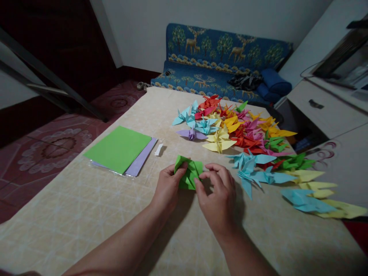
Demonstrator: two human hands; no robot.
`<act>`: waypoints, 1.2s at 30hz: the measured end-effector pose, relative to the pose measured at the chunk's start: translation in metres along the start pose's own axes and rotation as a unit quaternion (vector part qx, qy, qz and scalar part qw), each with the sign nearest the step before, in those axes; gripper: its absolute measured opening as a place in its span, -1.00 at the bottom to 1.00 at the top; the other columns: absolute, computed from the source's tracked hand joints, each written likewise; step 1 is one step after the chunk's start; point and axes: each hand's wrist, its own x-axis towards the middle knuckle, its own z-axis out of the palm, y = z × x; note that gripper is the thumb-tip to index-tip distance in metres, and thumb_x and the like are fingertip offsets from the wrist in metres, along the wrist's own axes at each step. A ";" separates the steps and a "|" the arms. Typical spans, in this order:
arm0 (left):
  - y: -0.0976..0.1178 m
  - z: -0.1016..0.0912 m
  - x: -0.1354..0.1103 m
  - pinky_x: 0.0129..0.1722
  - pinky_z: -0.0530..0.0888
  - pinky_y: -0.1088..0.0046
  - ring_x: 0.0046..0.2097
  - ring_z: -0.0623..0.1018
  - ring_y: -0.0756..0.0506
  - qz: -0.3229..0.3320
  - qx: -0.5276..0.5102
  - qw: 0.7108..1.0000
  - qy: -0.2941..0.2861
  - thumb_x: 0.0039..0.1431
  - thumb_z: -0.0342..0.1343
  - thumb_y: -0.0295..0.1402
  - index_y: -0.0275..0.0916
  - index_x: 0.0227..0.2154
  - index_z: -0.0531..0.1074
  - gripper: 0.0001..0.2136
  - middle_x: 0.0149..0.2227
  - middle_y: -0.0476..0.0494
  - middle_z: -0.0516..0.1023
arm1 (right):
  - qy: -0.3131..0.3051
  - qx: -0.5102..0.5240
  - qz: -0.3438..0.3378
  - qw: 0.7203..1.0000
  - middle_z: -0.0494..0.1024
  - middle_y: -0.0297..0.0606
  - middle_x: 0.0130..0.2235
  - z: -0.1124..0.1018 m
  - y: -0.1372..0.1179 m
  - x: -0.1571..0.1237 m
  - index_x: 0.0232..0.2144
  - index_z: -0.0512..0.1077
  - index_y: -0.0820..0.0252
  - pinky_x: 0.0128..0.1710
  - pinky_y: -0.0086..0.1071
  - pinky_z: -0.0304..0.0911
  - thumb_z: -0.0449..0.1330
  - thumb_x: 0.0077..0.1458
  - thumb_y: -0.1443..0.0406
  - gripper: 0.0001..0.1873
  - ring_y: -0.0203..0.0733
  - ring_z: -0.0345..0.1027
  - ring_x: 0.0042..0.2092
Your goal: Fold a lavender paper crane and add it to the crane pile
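Note:
Between my two hands is a piece of green origami paper (189, 177), partly folded, with creases and flaps showing. My left hand (169, 184) grips its left side, the thumb pressed on top. On the right side my right hand (217, 188) pinches the paper's edge between thumb and fingers. The undersides of the fingers are partly hidden. To the right and beyond lie many folded paper cranes (220, 140) in red, yellow, orange, pink, light blue, green and purple. Left of my hands rests a stack of green paper sheets (120, 147), with purple sheets (142, 157) in clear plastic beneath.
A small white paper scrap (158, 150) lies by the stack. The table (86, 226) has a pale patterned cloth. Behind it stands a blue sofa (201, 57) with deer designs; a white drawer cabinet (324, 103) is at the right, metal legs (54, 76) at the left.

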 end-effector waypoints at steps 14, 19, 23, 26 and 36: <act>-0.005 -0.001 0.001 -0.33 0.46 0.49 -0.36 0.57 -0.05 0.003 -0.006 1.000 -0.009 -0.05 0.36 -0.28 -0.33 -0.26 0.62 -0.71 -0.32 -0.20 0.66 | -0.016 0.145 0.077 0.986 0.47 -0.17 -0.21 0.007 0.005 -0.001 -0.48 0.44 0.16 -0.17 -0.26 0.33 0.19 0.15 0.28 -0.84 -0.11 0.41 -0.15; -0.005 0.000 -0.001 -0.26 0.48 0.45 -0.31 0.59 -0.08 -0.007 -0.003 0.999 -0.044 0.01 0.34 -0.28 -0.31 -0.21 0.61 -0.71 -0.28 -0.21 0.66 | -0.017 0.354 0.299 0.886 0.53 -0.24 -0.31 0.015 0.005 -0.002 -0.25 0.33 0.14 -0.36 -0.36 0.40 0.30 0.03 0.13 -0.68 -0.15 0.47 -0.31; -0.005 0.003 -0.004 -0.28 0.48 0.48 -0.26 0.59 -0.09 0.027 0.009 0.998 -0.049 0.04 0.32 -0.27 -0.33 -0.25 0.62 -0.74 -0.18 -0.25 0.64 | -0.069 0.417 0.368 0.828 0.54 -0.22 -0.29 0.013 -0.005 -0.001 -0.15 0.32 0.17 -0.51 -0.41 0.39 0.28 0.01 0.00 -0.52 -0.19 0.46 -0.39; -0.005 0.006 -0.007 -0.47 0.44 0.54 -0.44 0.54 -0.01 0.038 0.015 0.997 -0.060 0.09 0.27 -0.24 -0.31 -0.21 0.60 -0.74 -0.34 -0.16 0.63 | -0.083 0.434 0.374 0.816 0.50 -0.35 -0.38 0.013 -0.013 -0.002 -0.13 0.31 0.16 -0.63 -0.47 0.30 0.31 -0.01 0.02 -0.50 -0.33 0.32 -0.57; -0.010 0.007 -0.007 -0.64 0.37 0.52 -0.62 0.41 0.03 0.000 -0.041 0.988 -0.149 0.23 0.11 -0.16 -0.29 -0.03 0.45 -0.64 -0.48 -0.07 0.53 | -0.033 0.423 0.365 0.829 0.40 -0.47 -0.51 0.020 -0.013 -0.002 -0.20 0.34 0.15 -0.69 -0.52 0.15 0.30 0.00 0.07 -0.61 -0.38 0.19 -0.64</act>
